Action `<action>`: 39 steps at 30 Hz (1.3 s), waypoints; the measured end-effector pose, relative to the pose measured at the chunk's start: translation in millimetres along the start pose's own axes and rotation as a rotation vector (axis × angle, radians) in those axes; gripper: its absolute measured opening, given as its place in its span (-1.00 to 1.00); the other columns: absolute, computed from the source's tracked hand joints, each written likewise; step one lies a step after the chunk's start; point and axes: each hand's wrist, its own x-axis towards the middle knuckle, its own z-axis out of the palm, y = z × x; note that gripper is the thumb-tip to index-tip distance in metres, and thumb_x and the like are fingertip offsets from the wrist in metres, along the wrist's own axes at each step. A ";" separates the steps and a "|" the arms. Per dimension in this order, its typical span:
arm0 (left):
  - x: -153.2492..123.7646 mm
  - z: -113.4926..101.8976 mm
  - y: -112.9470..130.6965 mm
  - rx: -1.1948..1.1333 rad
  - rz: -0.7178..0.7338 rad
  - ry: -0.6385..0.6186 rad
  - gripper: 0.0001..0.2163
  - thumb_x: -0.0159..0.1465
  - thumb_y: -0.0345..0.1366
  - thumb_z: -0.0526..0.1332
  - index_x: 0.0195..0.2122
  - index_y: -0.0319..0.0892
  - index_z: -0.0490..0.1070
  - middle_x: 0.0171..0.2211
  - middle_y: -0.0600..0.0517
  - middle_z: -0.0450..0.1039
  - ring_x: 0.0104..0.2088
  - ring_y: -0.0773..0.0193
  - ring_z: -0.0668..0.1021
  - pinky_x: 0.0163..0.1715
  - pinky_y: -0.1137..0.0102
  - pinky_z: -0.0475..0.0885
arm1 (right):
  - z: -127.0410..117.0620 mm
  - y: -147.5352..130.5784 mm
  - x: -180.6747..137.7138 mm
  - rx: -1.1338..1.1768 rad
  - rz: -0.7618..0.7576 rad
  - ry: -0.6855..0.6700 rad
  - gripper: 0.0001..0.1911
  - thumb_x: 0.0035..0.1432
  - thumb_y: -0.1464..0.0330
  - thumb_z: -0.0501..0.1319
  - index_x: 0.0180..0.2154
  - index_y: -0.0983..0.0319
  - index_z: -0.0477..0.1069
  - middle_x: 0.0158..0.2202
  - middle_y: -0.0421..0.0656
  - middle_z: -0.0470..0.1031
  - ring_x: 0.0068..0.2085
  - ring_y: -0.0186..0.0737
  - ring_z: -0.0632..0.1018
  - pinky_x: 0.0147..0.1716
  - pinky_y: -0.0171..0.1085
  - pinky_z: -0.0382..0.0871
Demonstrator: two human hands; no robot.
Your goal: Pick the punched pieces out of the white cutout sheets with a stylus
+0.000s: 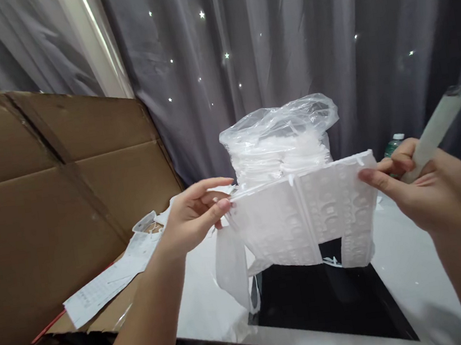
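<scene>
A white, thin panel (271,223) with embossed shapes and a vertical fold hangs upright in front of me. My left hand (196,208) pinches its upper left corner between thumb and fingers. At the upper right corner, the thumb and fingers of my right hand (431,185) grip it too. That same hand also holds a pale, flat stick (441,128) with a clear end, pointing up to the right; its kind is unclear. Below the panel lies a black flat surface (315,302) with a pale border. A whitish translucent flap (231,266) dangles at the panel's left.
Behind the panel stands a stack of white folded pieces (274,155) under a clear plastic bag (278,118). Printed paper (109,284) lies at left beside a tall cardboard wall (48,208). A green bottle (394,144) is at the back right, before a grey curtain (282,47).
</scene>
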 end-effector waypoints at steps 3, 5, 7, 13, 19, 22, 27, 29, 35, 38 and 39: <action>4.1 -0.9 27.1 0.182 0.283 0.137 -0.74 0.18 -0.37 0.32 -0.09 -0.03 0.52 -0.40 0.10 0.55 -0.53 0.46 0.49 -0.59 0.62 0.39 | -8.4 -21.6 -5.4 -0.093 -0.091 0.110 -0.49 -0.02 0.21 0.36 -0.56 0.13 -0.02 -0.55 -0.26 0.28 -0.50 -0.23 0.40 -0.54 -0.21 0.26; 16.0 -2.7 38.6 0.247 0.395 0.160 -0.76 0.18 -0.36 0.32 -0.11 -0.07 0.52 -0.39 0.11 0.54 -0.49 0.46 0.50 -0.54 0.59 0.40 | -14.1 -34.6 -4.5 -0.111 -0.141 0.172 -0.50 -0.01 0.23 0.36 -0.56 0.12 -0.01 -0.54 -0.26 0.22 -0.45 -0.19 0.45 -0.48 -0.19 0.29; 35.1 -2.5 36.3 0.316 0.367 0.100 -0.78 0.18 -0.33 0.32 -0.13 -0.16 0.52 -0.49 0.12 0.47 -0.53 0.46 0.47 -0.56 0.58 0.35 | -17.7 -36.9 1.6 -0.108 -0.158 0.186 -0.52 0.01 0.26 0.35 -0.55 0.12 0.00 -0.54 -0.27 0.16 -0.42 -0.18 0.48 -0.44 -0.20 0.32; 83.3 37.2 -67.4 0.495 -0.323 -0.210 -0.74 0.20 -0.27 0.25 -0.10 -0.20 0.48 -0.51 0.07 0.46 -0.59 0.41 0.43 -0.64 0.54 0.27 | 10.0 58.4 19.5 -0.286 0.037 -0.103 -0.62 0.04 0.32 0.28 -0.52 0.15 0.02 -0.53 -0.28 0.37 -0.53 -0.34 0.37 -0.53 -0.32 0.21; 58.3 63.1 -188.9 0.593 -0.551 -0.295 -0.74 0.14 -0.16 0.23 -0.24 -0.22 0.49 -0.23 -0.10 0.54 -0.24 0.13 0.57 -0.25 0.33 0.45 | 47.4 185.2 -14.6 -0.694 0.289 -0.496 -0.75 0.08 0.40 0.14 -0.54 0.16 0.07 -0.54 -0.23 0.40 -0.43 -0.24 0.46 -0.43 -0.31 0.20; 36.6 49.4 -213.8 0.657 -0.632 -0.327 -0.62 -0.07 -0.07 0.36 -0.27 -0.20 0.49 -0.28 -0.09 0.54 -0.23 -0.01 0.56 -0.23 0.26 0.42 | 44.2 207.3 -30.9 -0.743 0.344 -0.556 -0.85 0.12 0.38 0.11 -0.48 0.17 0.17 -0.40 -0.14 0.51 -0.32 -0.17 0.52 -0.38 -0.30 0.22; 9.8 36.5 -229.9 0.650 -0.662 -0.266 -0.47 0.04 -0.06 0.27 0.00 -0.23 0.39 -0.36 -0.03 0.50 -0.28 0.05 0.53 -0.29 0.33 0.37 | 40.3 212.8 -39.8 -0.810 0.414 -0.651 -0.84 0.14 0.27 0.17 -0.39 0.18 0.22 -0.18 -0.05 0.54 -0.18 -0.07 0.53 -0.37 -0.28 0.22; 2.7 37.3 -235.6 0.608 -0.652 -0.220 -0.51 0.15 -0.05 0.16 0.07 -0.19 0.35 -0.46 0.05 0.45 -0.37 0.15 0.51 -0.34 0.36 0.34 | 42.8 213.3 -43.9 -0.833 0.415 -0.691 -0.86 0.17 0.28 0.15 -0.37 0.18 0.24 -0.21 -0.07 0.54 -0.20 -0.08 0.53 -0.38 -0.28 0.23; -6.3 42.9 -252.1 0.490 -0.610 0.004 -0.67 0.20 -0.13 0.09 -0.07 -0.15 0.38 -0.46 0.08 0.41 -0.39 0.22 0.46 -0.37 0.41 0.28 | 50.6 206.8 -65.4 -0.949 0.189 -0.763 -0.60 0.26 0.13 0.02 -0.01 0.24 0.29 -0.02 0.03 0.48 0.06 0.08 0.42 -0.37 -0.20 0.37; -7.4 43.5 -256.4 0.373 -0.633 0.045 -0.72 0.17 -0.04 0.14 -0.40 -0.17 0.40 -0.54 0.08 0.36 -0.47 0.25 0.42 -0.47 0.43 0.24 | 52.9 201.9 -73.7 -0.913 0.143 -0.831 -0.47 0.25 0.04 -0.01 0.07 0.26 0.27 0.07 0.04 0.43 0.07 0.08 0.44 -0.29 -0.14 0.43; -7.9 43.3 -256.9 0.319 -0.649 0.052 -0.68 0.16 0.00 0.15 -0.47 -0.18 0.37 -0.58 0.09 0.33 -0.51 0.28 0.40 -0.51 0.44 0.22 | 53.3 200.8 -75.5 -0.907 0.144 -0.861 -0.46 0.25 0.03 -0.02 0.07 0.26 0.28 0.06 0.03 0.44 0.06 0.08 0.45 -0.28 -0.14 0.44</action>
